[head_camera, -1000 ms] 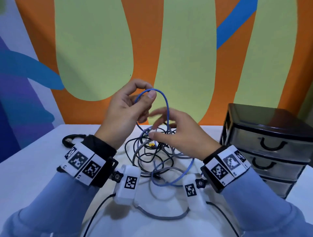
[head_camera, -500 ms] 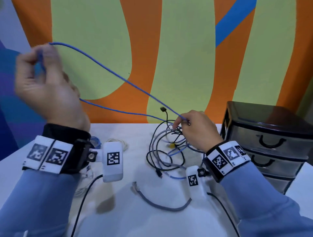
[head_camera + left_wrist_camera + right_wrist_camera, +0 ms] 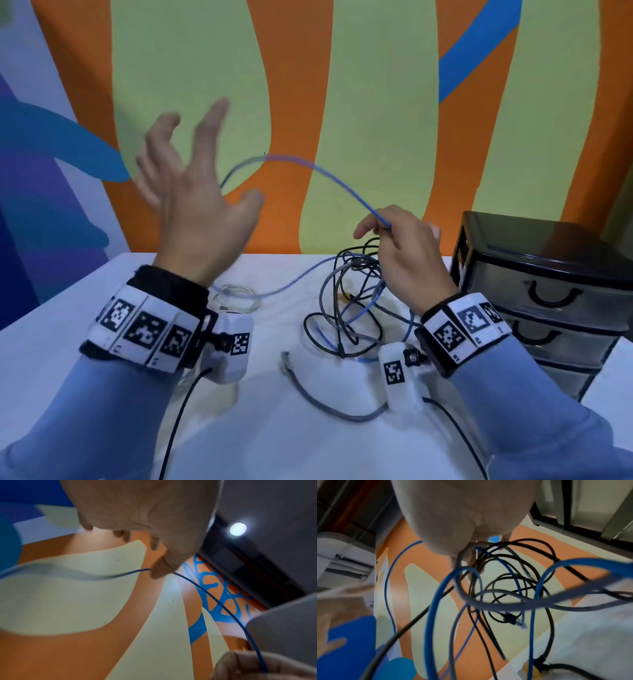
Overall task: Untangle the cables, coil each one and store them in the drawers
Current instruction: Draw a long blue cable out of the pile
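A thin blue cable (image 3: 329, 174) arcs through the air from my left hand (image 3: 198, 185) to my right hand (image 3: 385, 229). My left hand is raised in front of the wall with its fingers spread; the cable passes by its thumb (image 3: 159, 570) without being gripped. My right hand pinches the blue cable just above the tangle of black, grey and blue cables (image 3: 349, 308) on the white table (image 3: 51, 342). In the right wrist view the tangle (image 3: 505, 599) hangs close below the fingers. The black drawer unit (image 3: 548, 274) stands shut at the right.
A loose grey network cable (image 3: 329, 407) with a clear plug (image 3: 287, 363) lies at the table's front centre. A small pale coil of cable (image 3: 236, 298) sits behind my left wrist. The painted wall rises directly behind the table.
My left hand has come back from the far upper left toward the centre and spread its fingers, letting go of the blue cable, which now sags in an arc. The right hand keeps its pinch.
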### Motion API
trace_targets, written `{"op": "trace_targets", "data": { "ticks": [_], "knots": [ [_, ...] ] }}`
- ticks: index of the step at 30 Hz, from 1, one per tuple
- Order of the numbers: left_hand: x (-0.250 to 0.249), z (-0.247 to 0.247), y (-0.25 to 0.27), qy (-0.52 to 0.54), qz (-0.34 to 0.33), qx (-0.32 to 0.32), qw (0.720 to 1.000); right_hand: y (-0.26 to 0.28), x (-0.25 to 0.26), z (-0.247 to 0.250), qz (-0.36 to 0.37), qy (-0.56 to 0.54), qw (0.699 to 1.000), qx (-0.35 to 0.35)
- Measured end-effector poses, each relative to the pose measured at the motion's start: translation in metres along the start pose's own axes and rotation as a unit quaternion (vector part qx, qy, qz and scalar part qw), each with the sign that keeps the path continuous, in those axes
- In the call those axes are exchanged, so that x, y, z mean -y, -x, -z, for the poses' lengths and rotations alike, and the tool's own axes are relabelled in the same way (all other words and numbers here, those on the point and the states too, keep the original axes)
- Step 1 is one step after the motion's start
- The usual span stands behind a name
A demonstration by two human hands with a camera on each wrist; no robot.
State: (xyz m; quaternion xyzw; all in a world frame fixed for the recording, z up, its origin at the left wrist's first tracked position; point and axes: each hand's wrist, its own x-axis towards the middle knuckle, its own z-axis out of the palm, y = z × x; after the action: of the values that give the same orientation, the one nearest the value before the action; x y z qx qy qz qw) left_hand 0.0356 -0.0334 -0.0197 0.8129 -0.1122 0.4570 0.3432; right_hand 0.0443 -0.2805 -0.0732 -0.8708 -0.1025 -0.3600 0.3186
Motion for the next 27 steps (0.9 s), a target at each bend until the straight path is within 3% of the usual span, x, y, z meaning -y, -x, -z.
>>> {"op": "trace_targets", "data": {
  "ticks": [2,4,7,9,12,15,19,23,27],
  "knots": [
    [-0.014,-0.002,0.005,0.001,-0.143,0.037,0.989,0.001,0.001,0.000,0.047,-0.047,0.998,0.021],
    [-0.023,-0.011,0.012,0.050,-0.228,0.117,0.965,0.000,0.002,-0.002,0.098,-0.083,0.991,0.046],
    [-0.025,-0.026,0.023,0.048,-0.236,0.220,0.945,-0.002,0.001,-0.005,0.133,-0.100,0.985,0.054],
    [-0.022,-0.031,0.027,0.047,-0.213,0.238,0.946,-0.001,0.000,-0.005,0.132,-0.113,0.983,0.054],
    [-0.022,-0.032,0.024,0.107,-0.181,0.170,0.963,0.001,0.003,-0.003,0.096,-0.134,0.983,0.081],
    [-0.016,-0.025,0.011,0.179,-0.079,0.023,0.980,0.004,0.001,-0.006,0.050,-0.090,0.989,0.109],
    [-0.002,-0.013,0.000,0.245,0.012,-0.131,0.961,0.001,-0.003,-0.006,0.007,-0.039,0.997,0.071],
    [-0.007,-0.016,0.004,0.265,0.026,-0.190,0.945,0.000,0.002,-0.006,-0.011,0.003,0.993,0.116],
    [0.002,-0.017,-0.002,0.289,0.085,-0.190,0.934,0.004,0.005,0.000,-0.007,-0.052,0.987,0.150]
  ]
}}
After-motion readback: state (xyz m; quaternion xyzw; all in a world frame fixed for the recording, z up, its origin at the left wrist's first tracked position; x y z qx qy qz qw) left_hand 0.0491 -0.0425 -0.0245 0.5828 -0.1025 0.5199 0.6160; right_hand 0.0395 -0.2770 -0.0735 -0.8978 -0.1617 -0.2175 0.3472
